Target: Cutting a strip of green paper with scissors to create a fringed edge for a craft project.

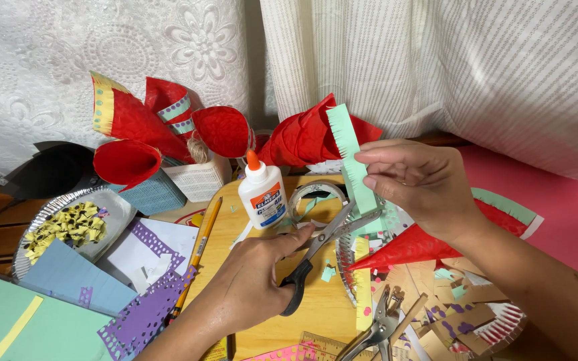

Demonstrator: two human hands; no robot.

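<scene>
My left hand (pixel 252 284) sits lowest and closest, fingers through the black handles of the scissors (pixel 319 244), blades parted around the bottom end of the green paper strip (pixel 354 167). My right hand (pixel 417 184) pinches that strip upright above the wooden surface (pixel 316 314), its upper edge already fringed. For even fringe I judge it best to hold the strip taut, keep each snip short and stop shy of the far edge. The glue bottle (pixel 262 194) stands just behind, tape roll (pixel 312 197) beside it.
</scene>
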